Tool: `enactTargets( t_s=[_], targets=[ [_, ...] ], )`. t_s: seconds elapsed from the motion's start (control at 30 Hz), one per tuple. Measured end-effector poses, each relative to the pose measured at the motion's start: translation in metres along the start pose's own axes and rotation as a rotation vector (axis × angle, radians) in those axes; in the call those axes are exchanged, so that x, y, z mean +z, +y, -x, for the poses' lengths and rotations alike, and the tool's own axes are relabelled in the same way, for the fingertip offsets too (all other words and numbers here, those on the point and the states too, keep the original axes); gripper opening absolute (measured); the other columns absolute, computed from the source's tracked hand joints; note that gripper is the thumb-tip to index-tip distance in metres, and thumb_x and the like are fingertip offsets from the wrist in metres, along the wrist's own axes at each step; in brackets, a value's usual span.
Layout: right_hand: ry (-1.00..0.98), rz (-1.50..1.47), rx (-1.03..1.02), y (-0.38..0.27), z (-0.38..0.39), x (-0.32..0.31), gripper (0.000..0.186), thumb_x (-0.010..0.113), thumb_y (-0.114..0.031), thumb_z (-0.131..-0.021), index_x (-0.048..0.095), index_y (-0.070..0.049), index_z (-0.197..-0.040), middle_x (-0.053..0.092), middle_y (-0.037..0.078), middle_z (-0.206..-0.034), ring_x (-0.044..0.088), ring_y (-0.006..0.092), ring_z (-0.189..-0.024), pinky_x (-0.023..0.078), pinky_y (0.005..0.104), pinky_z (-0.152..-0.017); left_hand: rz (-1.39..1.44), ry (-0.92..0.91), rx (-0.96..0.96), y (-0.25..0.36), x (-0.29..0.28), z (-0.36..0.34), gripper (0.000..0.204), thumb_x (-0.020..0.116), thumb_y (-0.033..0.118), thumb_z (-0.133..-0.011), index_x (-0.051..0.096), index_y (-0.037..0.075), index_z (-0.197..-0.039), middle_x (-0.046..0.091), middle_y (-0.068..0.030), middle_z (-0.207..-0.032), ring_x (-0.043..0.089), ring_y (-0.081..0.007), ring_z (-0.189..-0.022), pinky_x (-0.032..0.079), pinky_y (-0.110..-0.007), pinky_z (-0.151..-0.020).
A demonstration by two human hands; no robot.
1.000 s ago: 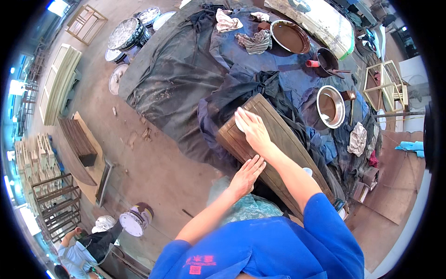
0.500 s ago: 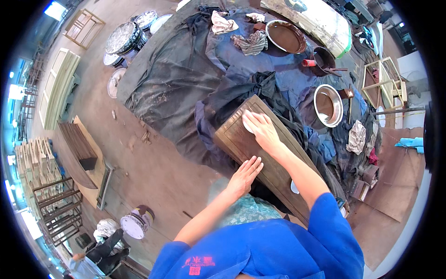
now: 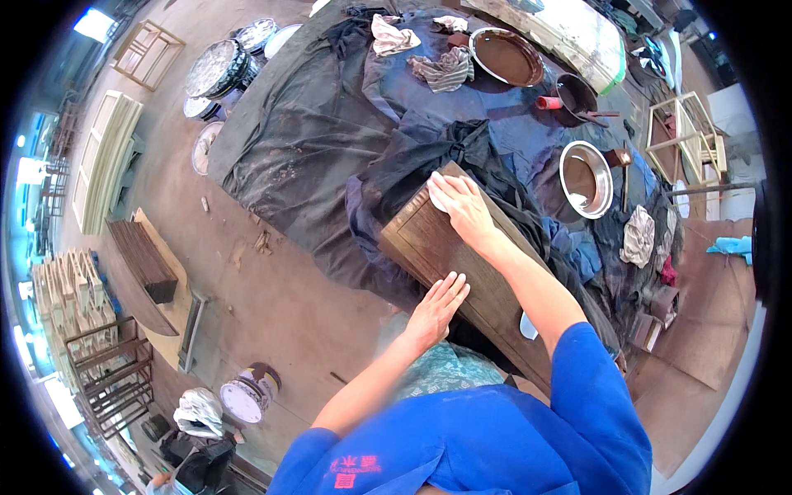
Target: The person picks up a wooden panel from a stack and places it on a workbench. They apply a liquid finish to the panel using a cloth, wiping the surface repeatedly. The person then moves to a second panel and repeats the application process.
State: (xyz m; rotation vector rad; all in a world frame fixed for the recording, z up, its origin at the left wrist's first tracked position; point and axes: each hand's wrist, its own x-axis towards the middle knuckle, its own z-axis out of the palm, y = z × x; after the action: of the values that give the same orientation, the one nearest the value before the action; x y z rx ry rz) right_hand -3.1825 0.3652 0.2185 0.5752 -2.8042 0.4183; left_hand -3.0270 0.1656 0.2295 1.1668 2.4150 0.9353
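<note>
1. We see a dark brown wooden panel (image 3: 488, 301) directly below both hands, on a support draped with black cloth (image 3: 318, 165). Its long axis runs obliquely, from the far end at upper left to the near end at lower right, beside the person's body.
2. We find the right hand (image 3: 464, 213) nearer to the far end. Its fingers lie together, extended over a white pad (image 3: 436, 198) whose pale edge shows against the wood; we cannot tell whether the thumb clamps it.
3. We note the principal relation: from the right fingers, most of the panel lies back toward the lower right, beneath and beside the forearm, while only a short margin of wood lies beyond them.
4. We place the left hand (image 3: 438, 312) lower, at the long edge facing the person. Its fingers are straight, nearly together, and clamped on nothing that we can see.
5. We observe a second white piece (image 3: 529, 327) on the panel, just beside the right forearm.
6. We locate a metal bowl (image 3: 606, 186) of brown liquid to the right, apart from both hands.
</note>
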Motion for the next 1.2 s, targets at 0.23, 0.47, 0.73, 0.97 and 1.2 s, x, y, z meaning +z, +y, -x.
enactTargets(
  t_s=[0.23, 0.47, 0.73, 0.97, 1.2],
  targets=[
    [-0.061, -0.009, -0.056, -0.001, 0.049, -0.021, 0.051, 0.057, -0.003, -0.086, 0.063, -0.003, -0.137, 0.060, 0.008, -0.148, 0.054, 0.0242, -0.133, 0.040, 0.0422, -0.114, -0.013, 0.022, -0.017, -0.003, 0.009, 0.004, 0.085, 0.060, -0.009, -0.073, 0.045, 0.003, -0.156, 0.037, -0.0149, -0.167, 0.030, -0.0330, -0.157, 0.029, -0.047, -0.127],
    [-0.059, -0.069, -0.069, 0.009, 0.006, -0.010, 0.050, 0.057, -0.005, -0.087, 0.066, -0.007, -0.136, 0.063, 0.007, -0.145, 0.056, 0.0246, -0.132, 0.039, 0.0423, -0.113, -0.022, -0.025, -0.018, -0.002, 0.001, 0.004, 0.087, 0.060, -0.011, -0.072, 0.043, 0.003, -0.156, 0.037, -0.0145, -0.167, 0.027, -0.0329, -0.159, 0.027, -0.048, -0.128],
    [-0.025, -0.120, 0.015, -0.004, -0.008, 0.007, 0.053, 0.054, 0.000, -0.087, 0.066, -0.007, -0.138, 0.063, 0.007, -0.146, 0.054, 0.0247, -0.136, 0.040, 0.0428, -0.113, 0.015, -0.026, -0.027, 0.000, 0.002, 0.004, 0.087, 0.058, -0.011, -0.072, 0.045, 0.004, -0.156, 0.036, -0.0150, -0.167, 0.027, -0.0331, -0.159, 0.026, -0.049, -0.128],
    [-0.074, -0.089, -0.059, -0.006, 0.033, 0.003, 0.054, 0.053, 0.000, -0.087, 0.066, -0.010, -0.139, 0.062, 0.005, -0.148, 0.054, 0.0237, -0.138, 0.037, 0.0446, -0.117, 0.041, 0.028, -0.014, -0.001, 0.010, 0.002, 0.086, 0.059, -0.011, -0.072, 0.046, 0.004, -0.155, 0.037, -0.0149, -0.167, 0.027, -0.0327, -0.159, 0.027, -0.048, -0.128],
    [-0.186, -0.129, -0.103, -0.033, 0.046, -0.011, 0.057, 0.049, 0.001, -0.089, 0.065, -0.010, -0.142, 0.062, 0.012, -0.147, 0.053, 0.0278, -0.141, 0.034, 0.0481, -0.120, 0.109, 0.057, -0.051, -0.017, 0.027, 0.006, 0.085, 0.064, -0.006, -0.070, 0.048, 0.003, -0.153, 0.038, -0.0190, -0.166, 0.030, -0.0360, -0.157, 0.026, -0.051, -0.128]
  ],
)
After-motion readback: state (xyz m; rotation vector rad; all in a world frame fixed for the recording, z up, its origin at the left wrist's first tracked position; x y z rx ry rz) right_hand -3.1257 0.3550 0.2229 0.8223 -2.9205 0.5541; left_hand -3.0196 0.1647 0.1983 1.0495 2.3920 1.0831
